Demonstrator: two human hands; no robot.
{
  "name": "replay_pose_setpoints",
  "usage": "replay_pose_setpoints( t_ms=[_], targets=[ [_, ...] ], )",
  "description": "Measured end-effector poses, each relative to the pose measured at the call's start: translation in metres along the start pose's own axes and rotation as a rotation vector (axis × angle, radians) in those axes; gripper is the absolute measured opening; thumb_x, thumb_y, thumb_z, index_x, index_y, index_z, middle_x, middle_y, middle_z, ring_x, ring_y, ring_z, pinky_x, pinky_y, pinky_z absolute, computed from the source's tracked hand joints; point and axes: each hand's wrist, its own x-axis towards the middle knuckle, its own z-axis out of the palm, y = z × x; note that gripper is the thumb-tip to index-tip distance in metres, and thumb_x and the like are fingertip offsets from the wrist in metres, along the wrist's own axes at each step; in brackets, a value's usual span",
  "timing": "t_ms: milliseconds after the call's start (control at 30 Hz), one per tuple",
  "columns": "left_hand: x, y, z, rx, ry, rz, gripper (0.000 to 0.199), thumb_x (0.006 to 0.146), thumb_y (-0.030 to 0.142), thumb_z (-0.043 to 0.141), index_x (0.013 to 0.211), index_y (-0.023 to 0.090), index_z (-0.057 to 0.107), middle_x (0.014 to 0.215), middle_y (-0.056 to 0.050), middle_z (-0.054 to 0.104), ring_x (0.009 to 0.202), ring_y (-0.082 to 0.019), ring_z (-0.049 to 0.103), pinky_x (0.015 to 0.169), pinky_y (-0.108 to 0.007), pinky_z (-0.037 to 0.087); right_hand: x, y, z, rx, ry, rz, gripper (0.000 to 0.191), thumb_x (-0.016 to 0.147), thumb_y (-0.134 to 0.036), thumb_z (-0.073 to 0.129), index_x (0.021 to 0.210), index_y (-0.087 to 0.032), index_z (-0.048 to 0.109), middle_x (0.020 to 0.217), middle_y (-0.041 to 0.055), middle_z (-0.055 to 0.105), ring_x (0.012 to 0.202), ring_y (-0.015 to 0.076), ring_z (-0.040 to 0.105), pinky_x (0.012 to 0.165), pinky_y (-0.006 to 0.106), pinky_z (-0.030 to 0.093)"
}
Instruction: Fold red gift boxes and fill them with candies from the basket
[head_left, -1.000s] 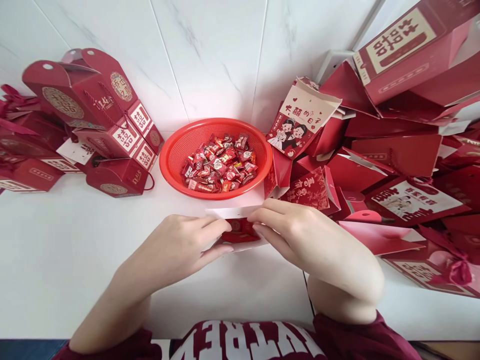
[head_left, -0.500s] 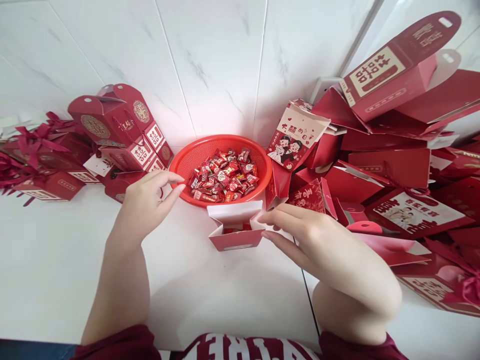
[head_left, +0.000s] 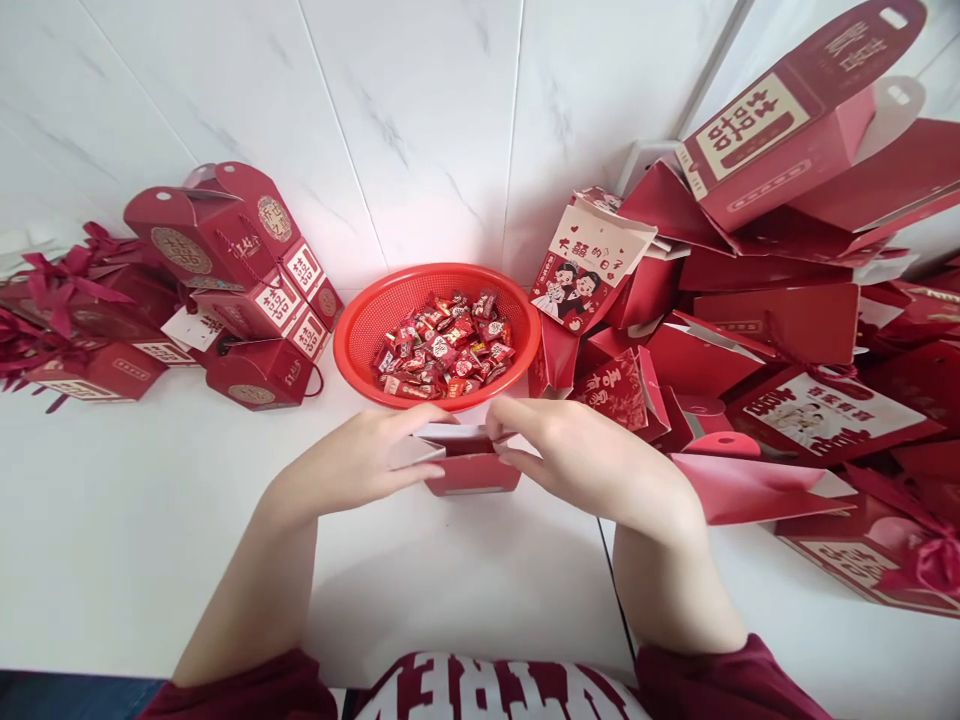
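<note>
A small red gift box [head_left: 472,474] with a white inside stands on the white table in front of me, its top unclosed. My left hand [head_left: 367,455] grips the box's left side, thumb in front and fingers behind the top edge. On the right side, my right hand [head_left: 551,445] pinches the upper edge of the same box, its fingers curled over the back. What lies inside is hidden in shadow. Just behind the box sits a red plastic basket [head_left: 358,345] with wrapped candies [head_left: 450,345] in it.
Folded red gift boxes [head_left: 206,240] are stacked at the left, beside others with dark red bows [head_left: 71,285]. A large heap of red boxes [head_left: 776,320] fills the right side. A tiled wall [head_left: 435,120] rises behind; a dark seam [head_left: 615,580] crosses the table.
My left hand has come from beside the basket to the box's left side. My right hand has drawn in on the right side, and the box's raised back flap now shows less.
</note>
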Motion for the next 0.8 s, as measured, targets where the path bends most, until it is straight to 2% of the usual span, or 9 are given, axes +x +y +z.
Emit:
replay_pose_setpoints(
  t_ms=[100,167,233,333,433,500,600,700,800],
  targets=[
    [0.006,-0.008,0.005,-0.032,0.080,-0.028,0.029,0.093,0.035,0.057,0.119,0.024,0.067,0.113,-0.002,0.074,0.097,-0.020,0.071,0.084,-0.028,0.054,0.007,0.002,0.005,-0.019,0.039,0.062,0.033,0.091,-0.007,0.051,0.120,-0.021,0.059,0.080,0.0037,0.073,0.073,0.0200,0.068,0.064,0.027,0.047],
    [0.010,-0.011,0.008,0.003,0.107,-0.027,0.025,0.094,0.034,0.054,0.108,0.023,0.072,0.097,-0.002,0.076,0.087,-0.020,0.072,0.079,-0.029,0.054,0.013,0.005,0.008,-0.025,0.029,0.065,0.034,0.091,-0.007,0.050,0.120,-0.021,0.062,0.083,0.0047,0.075,0.077,0.0204,0.069,0.068,0.028,0.048],
    [0.012,-0.012,0.010,0.046,0.115,0.005,0.025,0.095,0.032,0.052,0.101,0.023,0.074,0.085,-0.001,0.075,0.079,-0.020,0.071,0.076,-0.030,0.054,0.018,0.009,0.010,0.021,-0.014,0.028,0.032,0.092,-0.009,0.050,0.117,-0.021,0.067,0.094,0.0057,0.076,0.085,0.0204,0.070,0.075,0.029,0.049],
    [0.011,-0.010,0.011,0.071,0.129,0.083,0.025,0.094,0.029,0.051,0.100,0.023,0.075,0.080,-0.002,0.074,0.075,-0.020,0.069,0.071,-0.029,0.052,0.024,0.012,0.010,0.203,-0.116,-0.097,0.029,0.096,-0.021,0.053,0.122,-0.022,0.066,0.113,0.0057,0.073,0.101,0.0197,0.067,0.088,0.031,0.049],
    [0.008,-0.008,0.012,0.098,0.143,0.123,0.027,0.094,0.028,0.049,0.097,0.022,0.075,0.073,-0.001,0.072,0.069,-0.019,0.066,0.066,-0.028,0.049,0.025,0.013,0.006,0.329,-0.165,-0.127,0.033,0.103,-0.030,0.041,0.120,-0.019,0.067,0.117,0.0065,0.072,0.106,0.0187,0.065,0.094,0.032,0.048],
    [0.006,-0.007,0.012,0.114,0.137,0.124,0.028,0.093,0.026,0.047,0.089,0.021,0.075,0.066,0.000,0.068,0.062,-0.017,0.062,0.060,-0.027,0.045,0.021,0.014,0.004,0.314,-0.182,-0.074,0.039,0.104,-0.029,0.034,0.115,-0.016,0.069,0.110,0.0072,0.073,0.098,0.0185,0.066,0.089,0.032,0.048],
    [0.005,-0.005,0.011,0.102,0.109,0.125,0.030,0.091,0.023,0.045,0.078,0.021,0.072,0.061,0.002,0.064,0.055,-0.014,0.055,0.054,-0.025,0.039,0.014,0.015,0.003,0.261,-0.205,-0.030,0.034,0.101,-0.024,0.041,0.116,-0.017,0.070,0.104,0.0056,0.075,0.089,0.0173,0.067,0.082,0.029,0.049],
    [0.004,-0.004,0.011,0.052,0.073,0.100,0.027,0.089,0.026,0.046,0.078,0.021,0.071,0.062,0.002,0.062,0.055,-0.014,0.053,0.054,-0.026,0.035,0.010,0.018,0.007,0.242,-0.166,-0.012,0.033,0.097,-0.020,0.046,0.121,-0.020,0.069,0.110,0.0044,0.074,0.094,0.0170,0.067,0.085,0.028,0.048],
    [0.002,-0.004,0.011,0.033,0.018,0.068,0.023,0.085,0.038,0.057,0.075,0.019,0.066,0.062,0.002,0.059,0.055,-0.014,0.050,0.054,-0.026,0.032,0.010,0.021,0.013,0.258,-0.118,-0.016,0.033,0.095,-0.016,0.047,0.116,-0.021,0.072,0.109,0.0029,0.074,0.095,0.0171,0.067,0.087,0.027,0.048]
  ],
)
